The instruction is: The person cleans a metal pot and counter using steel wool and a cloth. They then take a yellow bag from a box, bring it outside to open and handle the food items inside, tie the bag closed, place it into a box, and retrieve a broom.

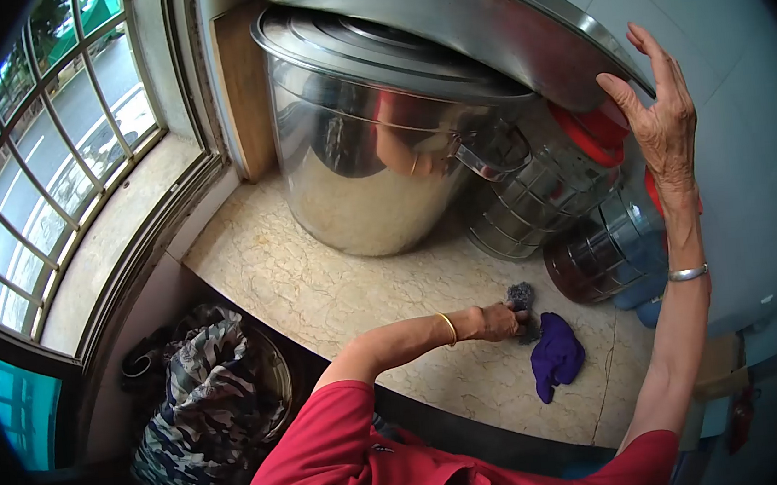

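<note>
My left hand, with a gold bangle at the wrist, is low over the stone counter. Its fingers are closed on a grey fuzzy scouring pad, partly hidden by them. Just right of it lies a crumpled purple cloth. My right hand, wearing a silver bangle, is raised at the rim of a large round metal lid; it could also be a tray. The rim passes between thumb and fingers. This piece is tilted above a big shiny steel pot with its own ringed cover.
Glass jars with red lids stand right of the pot, one holding dark contents. A barred window is at left. Camouflage fabric lies below the counter's left edge. Tiled wall runs along the right.
</note>
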Available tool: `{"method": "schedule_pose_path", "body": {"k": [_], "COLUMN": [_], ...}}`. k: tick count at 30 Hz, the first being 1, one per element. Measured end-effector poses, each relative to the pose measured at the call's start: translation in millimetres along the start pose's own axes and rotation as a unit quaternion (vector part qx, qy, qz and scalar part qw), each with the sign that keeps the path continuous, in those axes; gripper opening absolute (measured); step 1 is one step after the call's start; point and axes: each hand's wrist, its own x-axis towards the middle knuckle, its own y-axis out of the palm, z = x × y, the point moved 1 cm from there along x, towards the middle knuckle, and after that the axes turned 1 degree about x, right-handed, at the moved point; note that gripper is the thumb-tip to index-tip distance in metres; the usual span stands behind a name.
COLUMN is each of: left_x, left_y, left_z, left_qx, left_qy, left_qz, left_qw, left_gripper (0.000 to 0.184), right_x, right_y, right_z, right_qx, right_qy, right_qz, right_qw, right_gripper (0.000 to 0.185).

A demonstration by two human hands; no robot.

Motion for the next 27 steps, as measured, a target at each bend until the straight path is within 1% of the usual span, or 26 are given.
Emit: {"method": "schedule_pose_path", "body": {"k": [1,2,3,4,5,6,7,8,9,10,11,12,13,14,15,16,18,20,21,22,23,24,25,27], "left_x": [0,0,1,6,9,1,-1,-5,-16,-14,-17,-23,-30,-37,-52,-66,-100,-150,-171,-195,-213,-235,-246,-264], "left_y": [5,14,11,7,6,10,11,14,9,27,32,32,31,30,10,-14,-70,-145,-173,-201,-225,-251,-268,-306], "left_z": [-2,-3,0,3,4,2,7,9,6,9,8,5,4,4,-4,-13,-37,-65,-73,-76,-69,-64,-48,-28], "left_qx": [-0.013,-0.090,-0.088,-0.077,-0.066,0.063,0.064,0.087,0.109,0.115,0.117,0.068,0.018,0.019,-0.129,-0.275,-0.279,-0.217,-0.128,-0.042,0.046,0.153,0.196,0.257], "left_qy": [-0.019,-0.079,-0.094,-0.107,-0.118,-0.119,-0.128,-0.111,-0.092,-0.127,-0.131,-0.146,-0.159,-0.162,-0.150,-0.135,-0.058,-0.026,-0.051,-0.085,-0.093,-0.125,-0.158,-0.251], "left_qz": [-0.014,-0.076,-0.082,-0.045,-0.007,-0.145,-0.150,-0.184,-0.216,-0.271,-0.272,-0.285,-0.297,-0.294,-0.303,-0.305,-0.394,-0.495,-0.575,-0.622,-0.697,-0.722,-0.737,-0.699], "left_qw": [1.000,0.990,0.988,0.990,0.991,0.980,0.978,0.973,0.966,0.947,0.946,0.945,0.941,0.942,0.932,0.902,0.874,0.841,0.806,0.777,0.709,0.663,0.627,0.618], "left_gripper": [0.051,0.037,0.037,0.028,0.023,0.021,0.021,0.022,0.022,0.021,0.021,0.018,0.020,0.020,0.022,0.027,0.032,0.034,0.038,0.036,0.031,0.025,0.023,0.026], "right_x": [3,5,7,7,7,6,6,5,4,4,5,4,5,6,5,4,6,5,4,3,4,2,1,4], "right_y": [6,13,20,28,30,29,29,30,31,31,30,31,30,30,29,29,30,32,33,36,38,37,34,31], "right_z": [-1,-6,-11,-15,-18,-18,-20,-19,-20,-21,-22,-22,-21,-20,-19,-18,-17,-19,-20,-19,-19,-22,-22,-17], "right_qx": [0.010,0.012,0.015,0.019,0.028,0.023,0.017,0.038,0.043,0.060,0.077,0.071,0.074,0.072,0.069,0.068,0.075,0.079,0.083,0.085,0.094,0.099,0.091,0.084], "right_qy": [-0.007,0.039,0.084,0.047,0.039,0.050,0.061,0.034,0.030,0.046,0.062,0.064,0.064,0.095,0.128,0.131,0.143,0.138,0.134,0.136,0.119,0.105,0.118,0.136], "right_qz": [-0.005,0.042,0.090,0.064,0.059,0.075,0.091,0.057,0.056,0.058,0.060,0.057,0.055,0.076,0.099,0.100,0.072,0.065,0.057,0.060,0.041,0.021,0.021,0.053], "right_qw": [1.000,0.998,0.992,0.997,0.997,0.996,0.994,0.997,0.997,0.995,0.993,0.994,0.994,0.990,0.984,0.984,0.984,0.985,0.986,0.985,0.988,0.989,0.989,0.986], "right_gripper": [0.046,0.047,0.048,0.043,0.043,0.041,0.040,0.040,0.040,0.040,0.040,0.039,0.039,0.043,0.048,0.048,0.038,0.038,0.038,0.038,0.038,0.038,0.038,0.038]}}
